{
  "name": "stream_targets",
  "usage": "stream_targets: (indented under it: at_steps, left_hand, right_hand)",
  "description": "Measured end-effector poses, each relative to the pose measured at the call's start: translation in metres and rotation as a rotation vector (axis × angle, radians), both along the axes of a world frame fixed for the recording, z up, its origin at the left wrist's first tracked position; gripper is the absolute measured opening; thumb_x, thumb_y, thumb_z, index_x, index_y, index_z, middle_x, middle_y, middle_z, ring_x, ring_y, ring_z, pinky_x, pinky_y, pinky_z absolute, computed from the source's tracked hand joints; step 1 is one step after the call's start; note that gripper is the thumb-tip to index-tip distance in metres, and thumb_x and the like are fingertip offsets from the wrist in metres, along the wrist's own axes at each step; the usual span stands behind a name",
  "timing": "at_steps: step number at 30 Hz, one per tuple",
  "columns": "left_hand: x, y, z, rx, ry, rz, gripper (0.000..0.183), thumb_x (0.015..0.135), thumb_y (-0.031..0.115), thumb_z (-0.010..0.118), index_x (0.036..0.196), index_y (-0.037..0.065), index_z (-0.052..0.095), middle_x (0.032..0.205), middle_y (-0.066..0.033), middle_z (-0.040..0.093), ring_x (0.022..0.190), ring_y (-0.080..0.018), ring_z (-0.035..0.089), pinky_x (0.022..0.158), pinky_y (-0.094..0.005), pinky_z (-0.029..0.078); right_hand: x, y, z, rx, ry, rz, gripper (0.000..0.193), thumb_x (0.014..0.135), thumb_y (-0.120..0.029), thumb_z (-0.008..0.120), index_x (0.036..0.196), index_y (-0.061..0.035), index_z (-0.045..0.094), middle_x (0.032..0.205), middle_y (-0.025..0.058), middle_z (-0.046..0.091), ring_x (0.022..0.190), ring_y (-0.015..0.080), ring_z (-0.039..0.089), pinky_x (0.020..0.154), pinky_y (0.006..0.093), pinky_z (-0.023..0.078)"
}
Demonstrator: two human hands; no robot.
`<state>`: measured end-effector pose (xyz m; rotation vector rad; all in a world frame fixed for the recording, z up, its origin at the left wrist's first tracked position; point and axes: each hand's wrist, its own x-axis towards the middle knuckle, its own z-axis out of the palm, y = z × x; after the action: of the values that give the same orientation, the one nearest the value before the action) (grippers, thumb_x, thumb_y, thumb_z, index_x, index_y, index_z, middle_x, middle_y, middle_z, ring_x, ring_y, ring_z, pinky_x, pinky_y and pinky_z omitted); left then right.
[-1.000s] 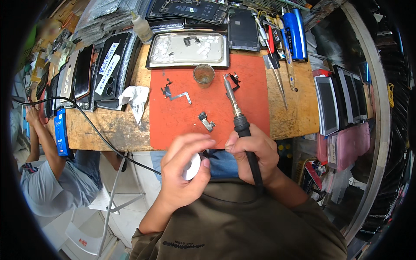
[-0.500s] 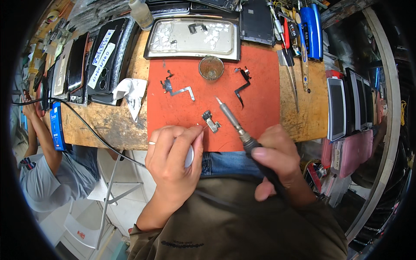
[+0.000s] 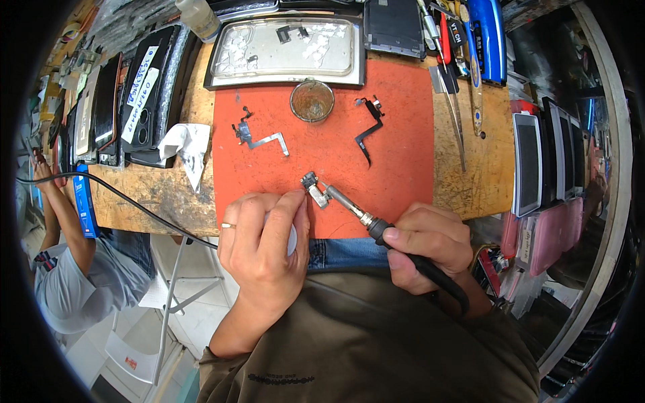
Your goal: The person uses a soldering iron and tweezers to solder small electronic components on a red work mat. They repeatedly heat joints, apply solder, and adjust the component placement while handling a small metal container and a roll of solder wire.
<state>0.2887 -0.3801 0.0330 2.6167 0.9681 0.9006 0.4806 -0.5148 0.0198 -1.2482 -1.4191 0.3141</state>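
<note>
Orange mat (image 3: pixel 386 178) bears a small flex-cable module (image 3: pixel 318 195) near its front edge. R hand (image 3: pixel 431 243) grips soldering iron (image 3: pixel 367 220), tip at module; contact unclear. L hand (image 3: pixel 263 245) curls round white spool (image 3: pixel 292 241), mostly hidden. Plastic bottle (image 3: pixel 199 21) cut off up top. Handwritten labels (image 3: pixel 140 104) on black phone housing (image 3: pixel 153 109), approx. two strips.

A white tissue (image 3: pixel 189 148) lies beside dark stacked devices (image 3: pixel 154 111), a blue box (image 3: pixel 84 201) farther left.

Handwritten nos., prob., on blk phone (image 3: pixel 154 123) labels (image 3: pixel 139 104).
</note>
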Motion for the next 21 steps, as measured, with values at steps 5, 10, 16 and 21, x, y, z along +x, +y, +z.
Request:
stream_targets:
  at_steps: [5,10,16,21]
  left_hand:
    - [0.0022,0.0002,-0.0012,0.0,-0.004,0.006,0.029,0.076,-0.001,0.09,0.102,0.005,0.081,0.084,-0.0064,0.067,0.081,-0.0273,0.067,0.073,-0.0402,0.053]
    - [0.0021,-0.0003,-0.0017,0.007,0.003,0.005,0.029,0.075,-0.001,0.09,0.102,0.005,0.081,0.083,-0.0062,0.066,0.08,-0.0271,0.066,0.072,-0.0399,0.054]
    - [0.0016,-0.001,-0.0014,0.016,0.019,0.007,0.029,0.075,-0.001,0.089,0.102,0.005,0.081,0.084,-0.0057,0.067,0.081,-0.0269,0.066,0.073,-0.0394,0.054]
    - [0.0019,-0.001,-0.0021,0.018,0.021,0.006,0.029,0.075,-0.001,0.089,0.102,0.006,0.081,0.085,-0.0054,0.067,0.082,-0.0269,0.066,0.073,-0.0395,0.054]
  right_hand:
    - [0.001,-0.0014,-0.0017,-0.013,0.01,0.012,0.03,0.081,0.001,0.076,0.112,0.0019,0.079,0.074,0.0099,0.067,0.056,0.0232,0.064,0.051,0.0338,0.051]
    - [0.0004,-0.0021,-0.0029,-0.013,0.002,0.012,0.032,0.08,0.0,0.077,0.112,0.001,0.08,0.073,0.0082,0.065,0.056,0.0217,0.063,0.05,0.0326,0.049]
    - [0.0009,-0.0016,-0.0038,-0.008,-0.025,0.021,0.03,0.079,0.0,0.078,0.109,0.0017,0.08,0.073,0.0079,0.064,0.056,0.0209,0.062,0.05,0.0321,0.048]
    - [-0.0007,-0.0017,-0.0038,-0.005,-0.028,0.003,0.028,0.079,0.0,0.078,0.107,0.0018,0.08,0.074,0.0078,0.064,0.056,0.0212,0.062,0.05,0.0323,0.048]
